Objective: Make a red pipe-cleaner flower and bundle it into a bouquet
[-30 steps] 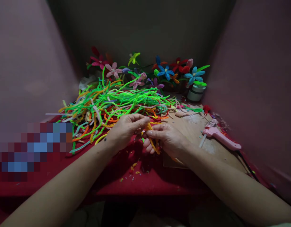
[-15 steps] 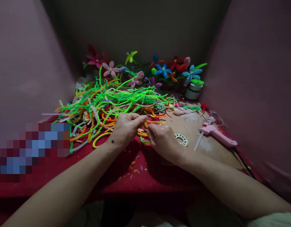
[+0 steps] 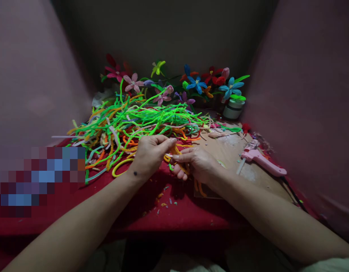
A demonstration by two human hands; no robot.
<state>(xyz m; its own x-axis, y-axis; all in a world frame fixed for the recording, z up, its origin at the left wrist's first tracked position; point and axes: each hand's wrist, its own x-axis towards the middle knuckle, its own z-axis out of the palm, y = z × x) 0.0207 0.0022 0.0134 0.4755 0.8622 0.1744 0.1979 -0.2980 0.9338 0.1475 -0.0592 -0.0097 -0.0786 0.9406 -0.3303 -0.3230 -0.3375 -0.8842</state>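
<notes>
Between my hands is an orange pipe cleaner piece (image 3: 177,152), bent, its strands partly hidden by my fingers. My left hand (image 3: 153,153) pinches its upper end between thumb and fingers. Just to the right, my right hand (image 3: 197,161) has thumb and forefinger closed on the same orange pipe cleaner, with the other fingers curled below. Orange ends (image 3: 201,189) hang beneath my right hand. Behind both hands lies a tangled heap of pipe cleaners (image 3: 160,115), mostly bright green, with orange, yellow and pink ones among them.
A pink glue gun (image 3: 263,161) rests on a brown board (image 3: 229,141) at the right. Pipe cleaner flowers (image 3: 196,85) stand along the back, near a white jar (image 3: 232,109). A yellow ring (image 3: 117,168) and small scraps (image 3: 163,204) lie on the red cloth (image 3: 112,217).
My right hand has turned and shifted slightly right and down, its fingers showing more. More of the orange pipe cleaner is visible, and ends now hang below it. My left hand stays in place.
</notes>
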